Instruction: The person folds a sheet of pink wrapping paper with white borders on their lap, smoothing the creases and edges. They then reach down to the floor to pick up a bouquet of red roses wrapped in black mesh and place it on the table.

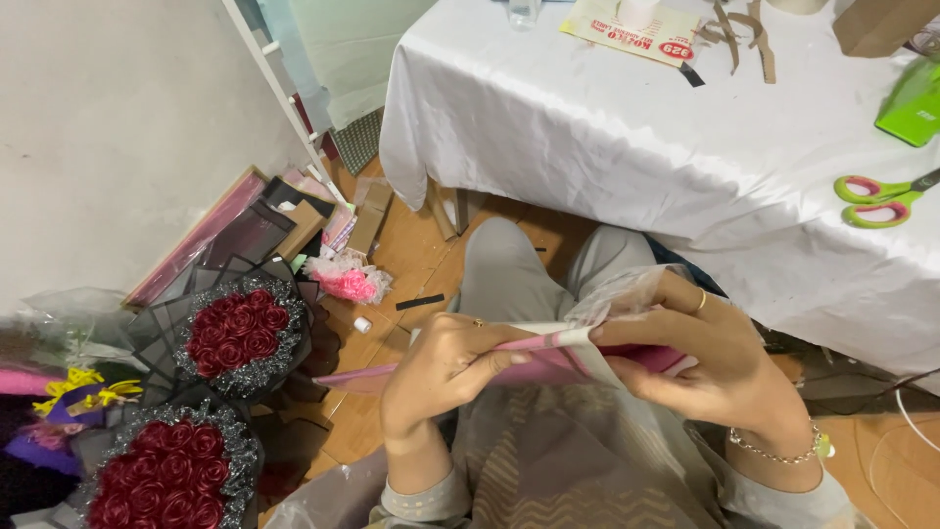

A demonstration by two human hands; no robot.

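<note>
Hands grip one folded pink wrapping sheet above the lap, directly below the near edge of the white-draped table. Left hand is pinched shut on the sheet's pale folded edge; right hand is clamped on its other end, with crinkled clear film beneath the fingers. Green-handled scissors lie flat on the glossy cloth. Left of the table, two round bouquets of dark red roses, rimmed with glittery silver mesh, stand on the wooden floor.

Red rose bouquets — green scissors, white tablecloth
</note>
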